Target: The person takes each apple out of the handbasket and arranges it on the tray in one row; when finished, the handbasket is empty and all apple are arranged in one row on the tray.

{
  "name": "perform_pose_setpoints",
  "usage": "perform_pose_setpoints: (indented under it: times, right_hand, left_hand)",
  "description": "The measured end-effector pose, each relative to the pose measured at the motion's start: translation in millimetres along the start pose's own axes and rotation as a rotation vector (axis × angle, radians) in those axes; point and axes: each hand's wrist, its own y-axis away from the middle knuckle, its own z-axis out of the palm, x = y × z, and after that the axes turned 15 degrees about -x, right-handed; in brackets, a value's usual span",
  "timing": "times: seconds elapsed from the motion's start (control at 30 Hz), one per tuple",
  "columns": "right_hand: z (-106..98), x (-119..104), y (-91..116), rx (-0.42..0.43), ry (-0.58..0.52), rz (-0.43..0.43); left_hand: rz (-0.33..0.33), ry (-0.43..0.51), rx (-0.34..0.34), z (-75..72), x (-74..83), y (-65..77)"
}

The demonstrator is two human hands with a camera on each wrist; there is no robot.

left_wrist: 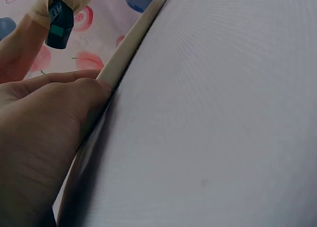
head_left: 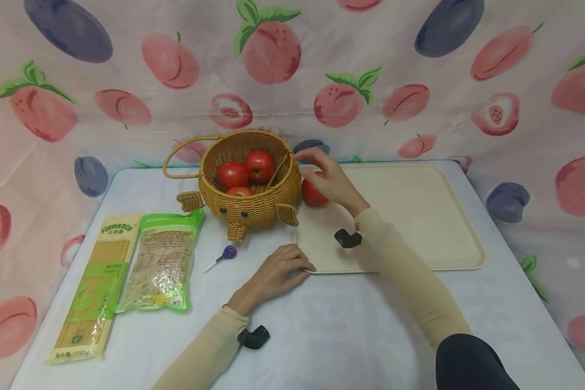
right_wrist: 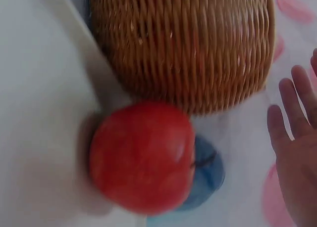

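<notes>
My left hand (head_left: 280, 271) grips the near left corner of a cream tray (head_left: 400, 216). In the left wrist view, its thumb and a finger meet at the tray's rim (left_wrist: 124, 54). A red apple (head_left: 313, 190) lies at the tray's left end, right beside a wicker basket (head_left: 251, 208); several more red apples (head_left: 260, 166) are inside. My right hand (head_left: 329, 181) is over the tray apple, close to the basket's right side, and partly hides the apple from the head camera. The right wrist view has the fingers of the right hand (right_wrist: 297, 138) extended, apart from the apple (right_wrist: 143, 158).
A purple-wrapped lollipop (head_left: 229, 252) lies in front of the basket. Left of it are a green-edged clear packet (head_left: 161, 262) and a long spaghetti pack (head_left: 97, 287). The basket's loop handle (head_left: 170, 160) sticks out leftward. A fruit-print cloth (head_left: 292, 103) hangs behind the white table (head_left: 331, 336).
</notes>
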Motion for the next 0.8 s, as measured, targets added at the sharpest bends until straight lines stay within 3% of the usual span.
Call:
perform_pose_setpoints:
  times: [0.13,0.33,0.6,0.8]
  right_hand:
    - [11.5,-7.3,-7.6,-0.069,0.088,-0.079]
    - [28.7,3.9,-17.4,-0.110,0.118,-0.148]
    - [38.2,1.4,-30.3,-0.231,0.126,-0.057]
    - [36.8,-3.2,-38.2,-0.319,0.204,-0.011]
  left_hand:
    - [0.003,0.013,0.003,1.4,0.1,-0.6]
    - [0.015,0.010,0.013,3.2,1.6,-0.7]
    - [0.008,0.027,0.025,1.4,2.3,2.4]
    - [-0.001,0.070,0.018,2.3,0.7,1.2]
